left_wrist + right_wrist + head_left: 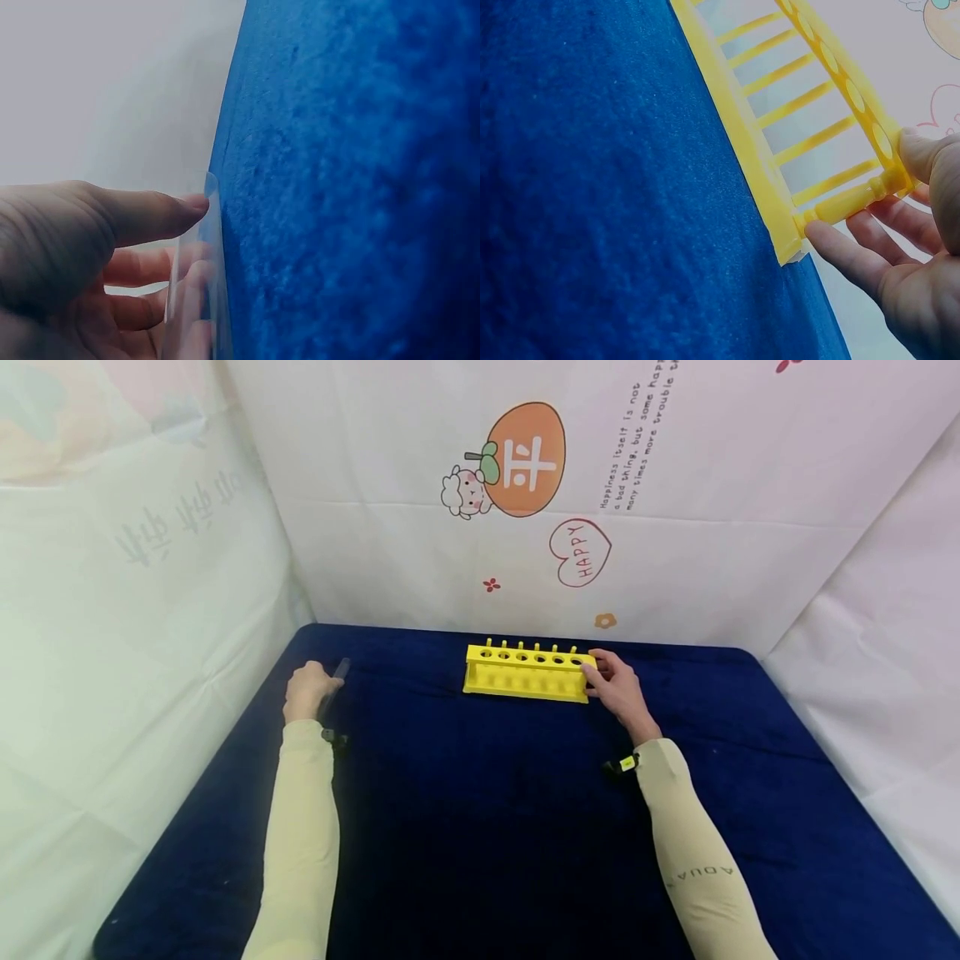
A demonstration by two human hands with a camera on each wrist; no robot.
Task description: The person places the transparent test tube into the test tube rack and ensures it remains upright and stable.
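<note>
In the head view a yellow test tube rack stands upright at the back of the table, with a row of round holes on top and pegs behind. My right hand grips its right end. The right wrist view shows the thumb at the top corner of the rack, with other fingers around the end post. Over at the left, my left hand holds a clear test tube. Seen from the left wrist, thumb and fingers pinch this transparent tube close above the blue cloth.
A dark blue cloth covers the table. White printed curtains hang close along its back and both sides. The rack stands near the table's back edge.
</note>
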